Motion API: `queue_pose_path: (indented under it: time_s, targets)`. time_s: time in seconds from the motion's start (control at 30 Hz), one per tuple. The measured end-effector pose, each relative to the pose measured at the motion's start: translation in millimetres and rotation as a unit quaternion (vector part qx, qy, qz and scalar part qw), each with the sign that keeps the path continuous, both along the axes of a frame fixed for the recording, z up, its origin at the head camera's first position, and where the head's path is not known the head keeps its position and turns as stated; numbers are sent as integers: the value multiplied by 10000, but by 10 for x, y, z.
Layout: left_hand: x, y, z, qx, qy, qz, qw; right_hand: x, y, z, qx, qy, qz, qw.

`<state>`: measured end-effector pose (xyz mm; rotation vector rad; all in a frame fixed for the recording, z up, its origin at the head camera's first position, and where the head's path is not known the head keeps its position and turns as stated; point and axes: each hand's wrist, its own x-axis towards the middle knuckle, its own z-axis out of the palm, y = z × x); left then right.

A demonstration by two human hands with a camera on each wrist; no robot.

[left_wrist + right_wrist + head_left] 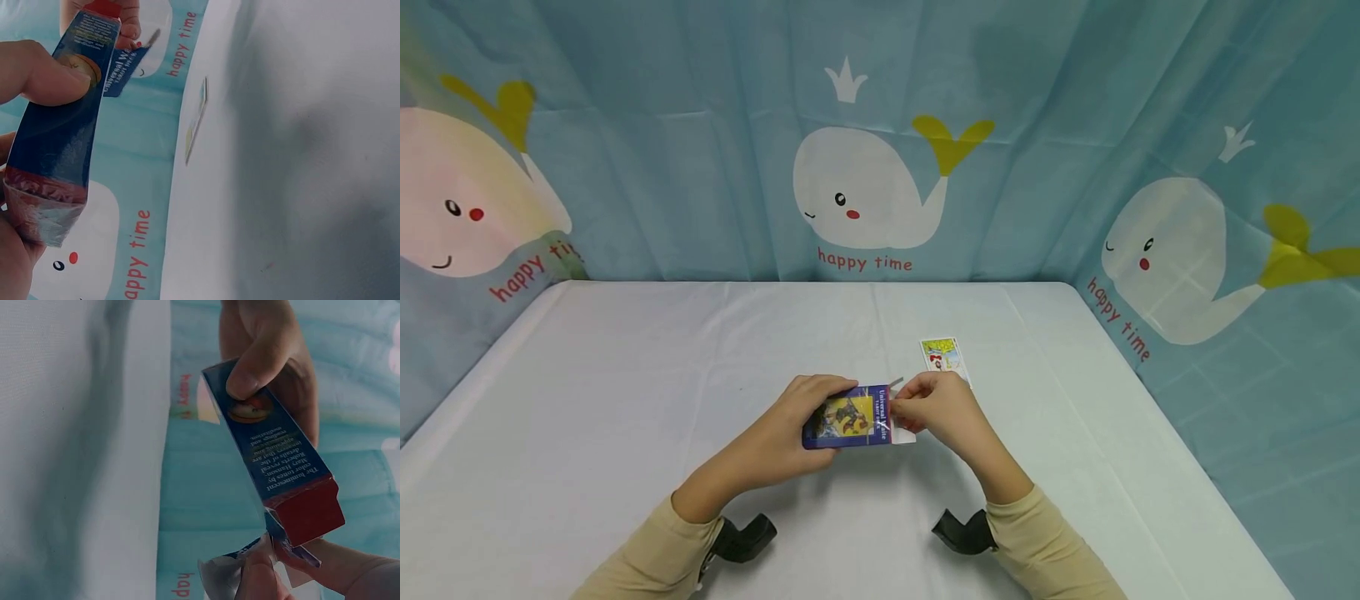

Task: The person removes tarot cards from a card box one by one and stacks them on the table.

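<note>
My left hand grips a blue tarot card box along its long sides, with its thumb across a narrow side. The box is held above the table, its printed front up in the head view. At the box's right end, my right hand pinches the end flap between thumb and fingers. In the right wrist view the flap is folded out beside the red end panel. What lies inside the box is hidden. A small picture card lies on the table just beyond the right hand, partly covered by it.
A white cloth covers the table. Behind it and along both sides hangs a blue curtain with whale prints. Black wrist mounts stick out from both beige sleeves.
</note>
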<state>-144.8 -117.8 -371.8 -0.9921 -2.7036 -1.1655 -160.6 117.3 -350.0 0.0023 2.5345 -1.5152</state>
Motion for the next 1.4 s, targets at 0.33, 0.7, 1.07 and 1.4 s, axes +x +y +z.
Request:
queue_pose_path:
  time_s: [0.33, 0.7, 1.07, 1.4]
  targets:
    - [2, -3, 12, 22, 0, 1, 10000, -35, 95, 40, -150, -267, 143, 9994]
    - [-7, -15, 33, 27, 20, 38, 10000, -72, 336, 134, -190, -51, 480, 9987]
    - [-9, -17, 35, 15, -63, 24, 10000, -114, 469, 194, -67, 58, 594, 9982]
    - [11, -31, 68, -69, -117, 153, 9998, -127, 826, 339, 157, -59, 827, 9964]
